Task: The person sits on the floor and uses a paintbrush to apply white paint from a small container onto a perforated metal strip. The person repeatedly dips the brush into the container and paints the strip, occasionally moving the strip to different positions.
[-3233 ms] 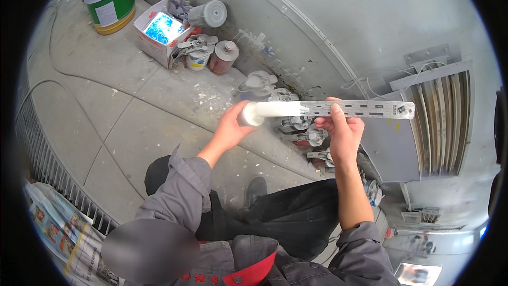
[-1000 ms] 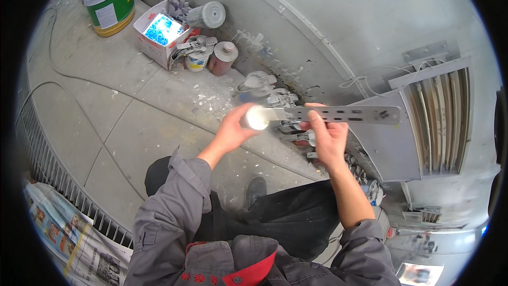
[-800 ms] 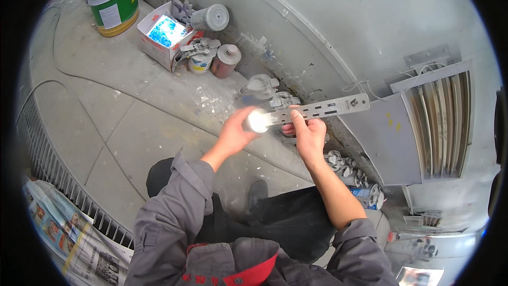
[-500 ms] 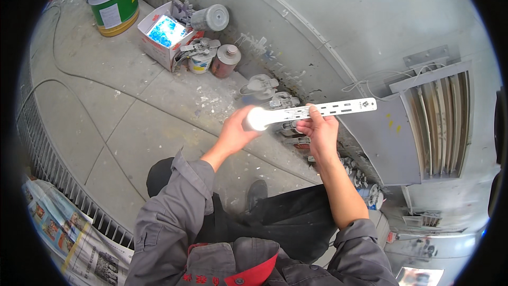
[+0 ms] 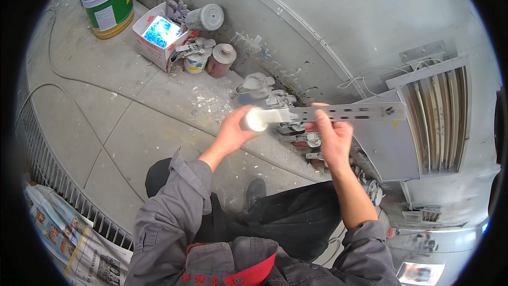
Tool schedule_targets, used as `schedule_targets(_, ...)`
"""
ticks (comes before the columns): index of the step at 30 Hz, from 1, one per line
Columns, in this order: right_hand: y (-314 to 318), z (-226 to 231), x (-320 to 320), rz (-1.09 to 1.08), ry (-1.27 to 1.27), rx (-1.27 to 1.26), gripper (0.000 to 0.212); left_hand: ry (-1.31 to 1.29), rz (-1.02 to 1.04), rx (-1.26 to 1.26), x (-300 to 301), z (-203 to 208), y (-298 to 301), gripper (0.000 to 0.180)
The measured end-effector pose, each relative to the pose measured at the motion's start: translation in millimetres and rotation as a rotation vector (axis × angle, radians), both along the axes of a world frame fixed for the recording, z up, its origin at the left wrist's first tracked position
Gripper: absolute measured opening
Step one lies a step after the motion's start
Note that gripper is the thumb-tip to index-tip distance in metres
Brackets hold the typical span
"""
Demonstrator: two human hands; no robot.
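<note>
Two hands are engaged: your left hand (image 5: 233,131) curls around a small pale cup (image 5: 256,120), mouth turned upward; your right hand (image 5: 335,139) pinches a flat slotted stirring stick (image 5: 373,112), thumb uppermost, its white-coated end at the cup's mouth. Both forearms reach forward from rolled sleeves (image 5: 191,182). Red characters mark your grey jacket (image 5: 211,259); a white label (image 5: 106,18) fronts the green pail (image 5: 120,9).

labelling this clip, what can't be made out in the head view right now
All in the head view:
Small white round cup: inside washed out by glare.
Flat grey slotted strip: markings blurred.
Left hand: partly hidden by the cup.
Printed newspaper sheets: cut off by dark lens rim.
</note>
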State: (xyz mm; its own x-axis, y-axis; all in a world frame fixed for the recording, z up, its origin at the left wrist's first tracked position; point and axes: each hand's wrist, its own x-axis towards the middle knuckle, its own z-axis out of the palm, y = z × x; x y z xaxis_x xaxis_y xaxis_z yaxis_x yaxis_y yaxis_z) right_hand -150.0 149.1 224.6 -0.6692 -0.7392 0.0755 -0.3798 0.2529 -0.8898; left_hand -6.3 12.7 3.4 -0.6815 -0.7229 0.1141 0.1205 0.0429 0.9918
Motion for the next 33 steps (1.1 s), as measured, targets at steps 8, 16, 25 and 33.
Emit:
schedule_targets(8,-32,-70,1,-0.041,-0.108,0.135,0.029,-0.029,0.016,-0.034,7,4,1,0.078)
schedule_targets(16,-22,-33,-27,-0.158,-0.37,-0.068,0.026,-0.047,0.008,0.006,5,7,-3,0.078)
schedule_targets(25,-5,16,-4,-0.03,-0.049,-0.106,0.03,0.0,0.057,0.032,-1,-8,-3,0.073)
schedule_targets(33,-25,-67,-4,-0.029,-0.055,0.02,0.028,0.013,-0.008,-0.023,1,4,-2,0.079)
